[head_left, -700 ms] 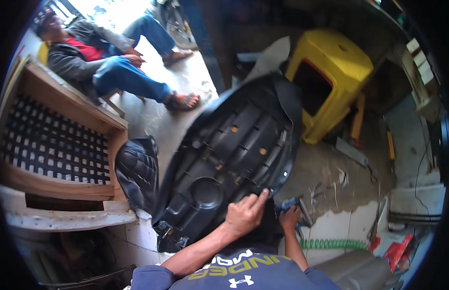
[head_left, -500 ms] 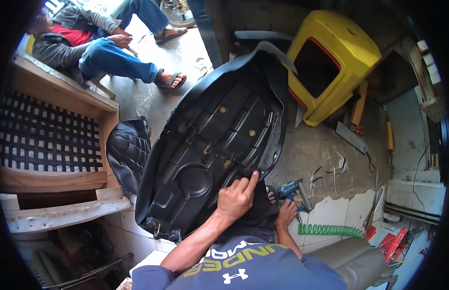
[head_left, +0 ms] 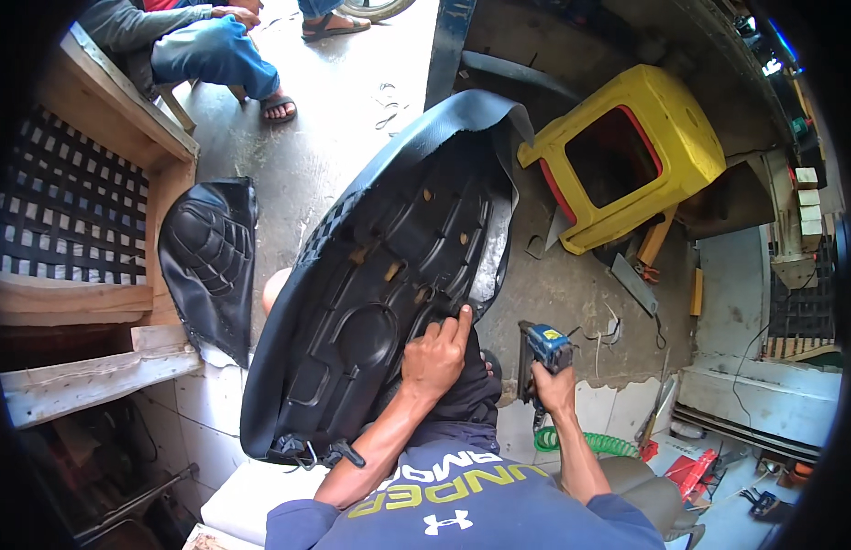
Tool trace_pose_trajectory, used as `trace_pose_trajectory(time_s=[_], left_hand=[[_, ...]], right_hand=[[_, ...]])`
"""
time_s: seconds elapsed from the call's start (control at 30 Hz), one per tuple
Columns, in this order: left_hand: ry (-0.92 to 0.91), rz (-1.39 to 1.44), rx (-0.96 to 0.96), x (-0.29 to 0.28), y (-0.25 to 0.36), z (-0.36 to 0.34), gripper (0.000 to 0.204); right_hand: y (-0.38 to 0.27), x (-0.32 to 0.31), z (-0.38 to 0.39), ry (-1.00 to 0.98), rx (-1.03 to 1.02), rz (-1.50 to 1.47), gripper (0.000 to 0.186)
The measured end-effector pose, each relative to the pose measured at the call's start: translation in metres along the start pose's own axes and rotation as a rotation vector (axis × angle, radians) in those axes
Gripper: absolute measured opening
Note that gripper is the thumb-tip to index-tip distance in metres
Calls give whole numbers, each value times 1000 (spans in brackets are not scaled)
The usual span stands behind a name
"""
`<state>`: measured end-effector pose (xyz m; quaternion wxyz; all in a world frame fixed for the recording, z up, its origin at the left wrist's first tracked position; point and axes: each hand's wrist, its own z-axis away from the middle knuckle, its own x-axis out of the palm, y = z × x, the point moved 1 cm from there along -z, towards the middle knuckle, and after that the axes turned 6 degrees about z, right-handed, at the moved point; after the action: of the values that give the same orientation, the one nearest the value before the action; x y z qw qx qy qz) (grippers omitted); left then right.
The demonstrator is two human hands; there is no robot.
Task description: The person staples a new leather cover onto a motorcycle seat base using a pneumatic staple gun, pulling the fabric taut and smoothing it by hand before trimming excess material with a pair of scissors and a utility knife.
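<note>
Motorcycle seat [head_left: 379, 293] underside up, staple gun [head_left: 546, 348] turned toward it

I've swung the blue gun round: a moment ago its long bar faced away, and now it stands on the seat's side. As I judge it, tool and edge are now lined up near each other, though well short of touching. My right hand [head_left: 554, 387] is wrapped round the handle, a green coiled hose [head_left: 598, 444] below. My left hand [head_left: 434, 357] has its index finger straight on the seat's right edge, the rest curled; I can't tell whether they pinch anything. The seat slants in front of me, apparently across my legs.

Its black pan [head_left: 367, 335] sits inside the cover like a shallow tray, ribs moulded in. Left of it, a wooden frame [head_left: 72, 298] holds woven black straps [head_left: 63, 211]; the opening beneath is too dark to read.
</note>
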<state>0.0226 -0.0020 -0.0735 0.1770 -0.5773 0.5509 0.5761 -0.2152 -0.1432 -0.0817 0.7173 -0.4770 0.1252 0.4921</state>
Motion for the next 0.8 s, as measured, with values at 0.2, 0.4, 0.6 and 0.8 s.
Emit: trace_pose_trajectory(time_s=[0.2,0.4,0.6,0.8], left_hand=[[-37,1,6,1,-2,2,51],[-45,19,5,0,-4,10,50],[-21,25,-1,3,-4,11,51],[-34,0,7,6,-5,13,51]], right_hand=[[-112,-3,47,86,-545,196,23],[-137,7,47,14,-447,310,23],[-150,3,44,30,-526,361,20],[-160,8,41,58,-360,334,21]])
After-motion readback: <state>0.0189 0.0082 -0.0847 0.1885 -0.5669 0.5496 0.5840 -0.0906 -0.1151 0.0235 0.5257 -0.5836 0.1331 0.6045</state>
